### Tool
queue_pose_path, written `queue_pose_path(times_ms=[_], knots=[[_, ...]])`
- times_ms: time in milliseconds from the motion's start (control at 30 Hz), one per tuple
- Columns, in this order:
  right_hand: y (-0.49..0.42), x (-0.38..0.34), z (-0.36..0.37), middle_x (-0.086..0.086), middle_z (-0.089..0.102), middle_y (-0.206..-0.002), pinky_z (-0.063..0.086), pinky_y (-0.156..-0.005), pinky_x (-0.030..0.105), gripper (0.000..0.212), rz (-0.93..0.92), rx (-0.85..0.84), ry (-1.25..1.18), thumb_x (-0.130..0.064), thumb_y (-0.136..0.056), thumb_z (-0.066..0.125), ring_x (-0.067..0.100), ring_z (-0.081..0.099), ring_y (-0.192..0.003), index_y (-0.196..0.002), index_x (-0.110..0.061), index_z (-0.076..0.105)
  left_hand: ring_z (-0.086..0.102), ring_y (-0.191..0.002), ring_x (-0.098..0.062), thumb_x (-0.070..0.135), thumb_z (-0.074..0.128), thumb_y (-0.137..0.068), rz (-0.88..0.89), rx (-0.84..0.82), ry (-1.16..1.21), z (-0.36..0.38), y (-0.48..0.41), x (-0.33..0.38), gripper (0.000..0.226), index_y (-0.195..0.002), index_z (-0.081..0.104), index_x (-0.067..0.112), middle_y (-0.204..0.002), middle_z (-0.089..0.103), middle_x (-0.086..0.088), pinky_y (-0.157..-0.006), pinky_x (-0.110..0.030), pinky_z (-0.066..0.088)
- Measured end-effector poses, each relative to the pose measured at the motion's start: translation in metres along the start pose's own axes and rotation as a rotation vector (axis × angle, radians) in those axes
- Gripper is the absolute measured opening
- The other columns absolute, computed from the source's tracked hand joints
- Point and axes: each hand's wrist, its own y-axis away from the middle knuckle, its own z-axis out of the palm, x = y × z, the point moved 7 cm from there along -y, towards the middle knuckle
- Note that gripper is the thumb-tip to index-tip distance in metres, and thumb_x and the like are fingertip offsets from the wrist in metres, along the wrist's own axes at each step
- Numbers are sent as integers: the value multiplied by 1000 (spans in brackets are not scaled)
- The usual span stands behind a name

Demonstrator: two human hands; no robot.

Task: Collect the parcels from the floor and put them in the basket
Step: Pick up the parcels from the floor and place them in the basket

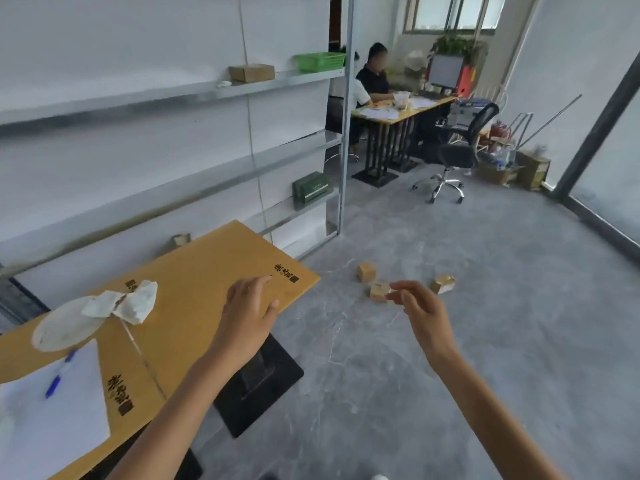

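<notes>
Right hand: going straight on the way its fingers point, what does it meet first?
Probably the middle parcel of the three on the floor; the right hand points roughly at it. The hand looks well above the floor, so depth is unclear.

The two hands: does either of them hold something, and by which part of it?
Nothing is held. The left hand and the right hand are both empty, fingers relaxed; the three parcels lie on the floor.
</notes>
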Motion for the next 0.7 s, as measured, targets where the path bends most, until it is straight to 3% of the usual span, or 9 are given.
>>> queue_pose_path(times_ms=[133,467,700], knots=[[-60,21,-42,11,68,-88,43,-79,31,22,60,53,-34,-1,-96,42,18,61,-84,-101,-3,63,19,-137,-15,30,46,-96,-22,-80,55,61,-54,37,45,-138,37,17,-140,37,0,-110,-35,26],[-202,76,-144,5,70,-85,43,-72,22,28,162,60,4,-4,-96,43,16,62,-84,-87,-21,63,22,-135,-20,28,47,-96,-21,-231,99,188,-191,137,44,-138,38,15,-139,36,-5,-108,-33,27],[-247,97,-196,12,69,-91,43,-76,25,24,229,130,6,-2,-95,41,20,62,-88,-99,-5,64,25,-135,-20,26,47,-96,-21,-283,100,217,-243,158,41,-136,39,18,-140,36,-5,-108,-31,25]])
